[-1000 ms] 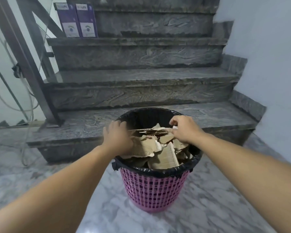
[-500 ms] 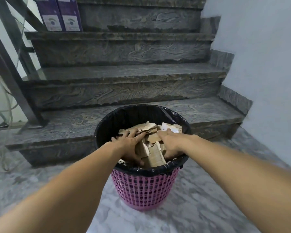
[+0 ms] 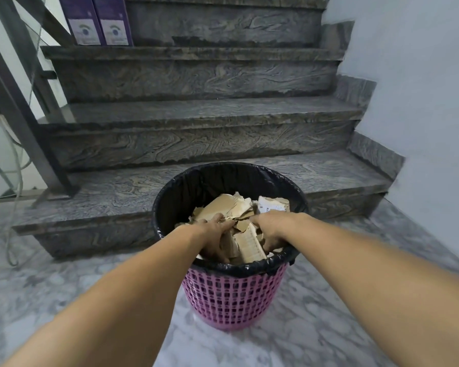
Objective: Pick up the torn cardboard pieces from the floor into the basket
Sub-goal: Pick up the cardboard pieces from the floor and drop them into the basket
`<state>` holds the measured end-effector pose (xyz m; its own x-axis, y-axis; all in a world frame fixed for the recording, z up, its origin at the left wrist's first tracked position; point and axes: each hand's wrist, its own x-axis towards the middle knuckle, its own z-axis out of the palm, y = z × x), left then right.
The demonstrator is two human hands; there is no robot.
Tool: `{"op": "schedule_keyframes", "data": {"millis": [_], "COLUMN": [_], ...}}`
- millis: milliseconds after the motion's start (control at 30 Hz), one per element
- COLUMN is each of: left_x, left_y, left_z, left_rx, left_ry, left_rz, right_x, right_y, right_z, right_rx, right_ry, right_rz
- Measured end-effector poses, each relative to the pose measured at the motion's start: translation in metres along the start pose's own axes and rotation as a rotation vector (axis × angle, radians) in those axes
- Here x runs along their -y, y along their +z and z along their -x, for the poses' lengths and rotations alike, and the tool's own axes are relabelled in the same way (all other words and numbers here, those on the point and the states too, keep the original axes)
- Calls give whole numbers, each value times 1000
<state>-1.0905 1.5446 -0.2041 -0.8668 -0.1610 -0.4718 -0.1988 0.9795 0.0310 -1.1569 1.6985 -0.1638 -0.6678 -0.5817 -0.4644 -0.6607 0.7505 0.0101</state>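
A pink plastic basket (image 3: 233,300) with a black bag liner (image 3: 223,176) stands on the marble floor in front of the bottom stair. It is filled nearly to the rim with torn brown cardboard pieces (image 3: 223,205). Both of my hands are inside the basket, palms down on the pile. My left hand (image 3: 212,234) lies flat with its fingers spread over the pieces. My right hand (image 3: 273,229) rests beside it, fingers bent down into the cardboard near the right rim. No loose cardboard shows on the floor.
Dark stone stairs (image 3: 196,181) rise directly behind the basket. Two purple boxes (image 3: 101,19) stand on an upper step at the left. A metal railing (image 3: 24,115) and hanging cables (image 3: 13,181) are at the left, a white wall (image 3: 421,102) at the right.
My hands held cardboard above the basket's rim, then dropped down into it. They now lie lower on the pile, which sits flatter. The view has shifted slightly.
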Motion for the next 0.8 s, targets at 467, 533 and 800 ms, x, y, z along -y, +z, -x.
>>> {"op": "schedule_keyframes", "data": {"millis": [467, 533, 800], "left_x": [57, 66, 66], "left_y": [-45, -44, -58], "left_z": [66, 63, 52], "left_rx": [-454, -474, -378], "left_ry": [-364, -461, -677], "left_rz": [329, 515, 877], "right_x": [-25, -30, -59], "right_y": [-40, -39, -41], "right_z": [57, 53, 52], "right_rx": [-441, -366, -272], "right_ry": [356, 442, 511], "right_rz": [-172, -378, -810]}}
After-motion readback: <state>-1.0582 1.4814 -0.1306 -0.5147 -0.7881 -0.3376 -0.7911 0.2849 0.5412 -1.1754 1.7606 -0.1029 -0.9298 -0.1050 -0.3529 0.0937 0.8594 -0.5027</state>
